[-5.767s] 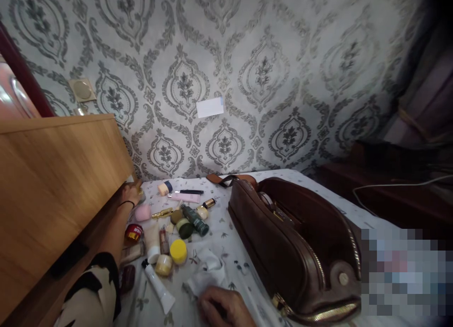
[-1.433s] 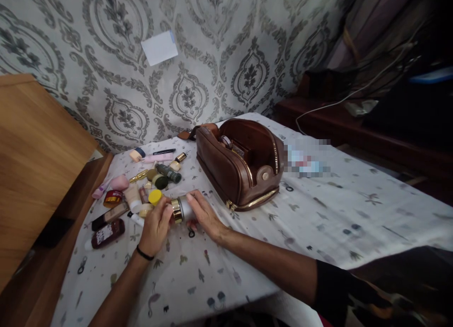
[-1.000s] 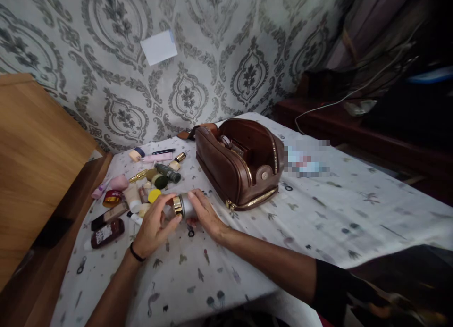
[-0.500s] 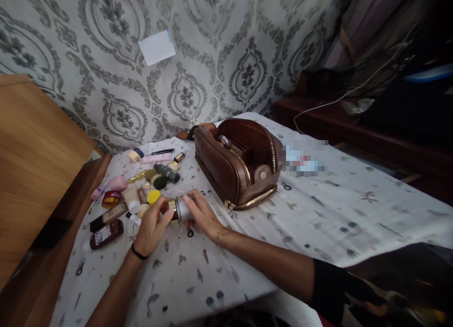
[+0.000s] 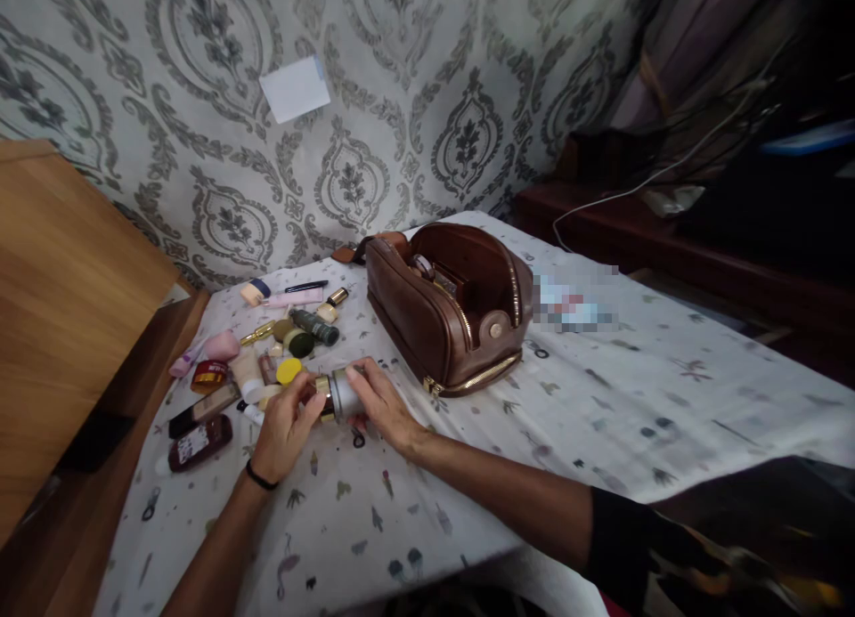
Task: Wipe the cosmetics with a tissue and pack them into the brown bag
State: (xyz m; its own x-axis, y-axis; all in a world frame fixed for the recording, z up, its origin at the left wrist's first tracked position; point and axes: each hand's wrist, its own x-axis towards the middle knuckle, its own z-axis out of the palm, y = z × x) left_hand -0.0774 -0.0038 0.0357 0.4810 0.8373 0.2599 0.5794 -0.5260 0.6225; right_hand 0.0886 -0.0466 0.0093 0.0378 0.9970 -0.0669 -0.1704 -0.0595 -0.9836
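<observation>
A silver-grey cosmetic jar with a shiny gold end (image 5: 345, 394) lies sideways between my two hands, just over the cloth. My left hand (image 5: 290, 421), with a black band at the wrist, is closed around the gold end. On the grey end, my right hand (image 5: 382, 408) is closed, thumb on top; its other fingers are partly hidden. Behind and to the right stands an open brown toiletry bag (image 5: 418, 319) with gold zips and a few items inside. Close to my left hand are a yellow round lid (image 5: 289, 370) and a pale cream tube (image 5: 248, 373).
Several cosmetics lie at the left, among them a dark red bottle (image 5: 200, 442), a foundation bottle (image 5: 214, 403), an amber jar (image 5: 209, 377) and a dark green tube (image 5: 313, 326). A wooden panel (image 5: 73, 288) borders the left side. The printed cloth (image 5: 601, 403) covers the table.
</observation>
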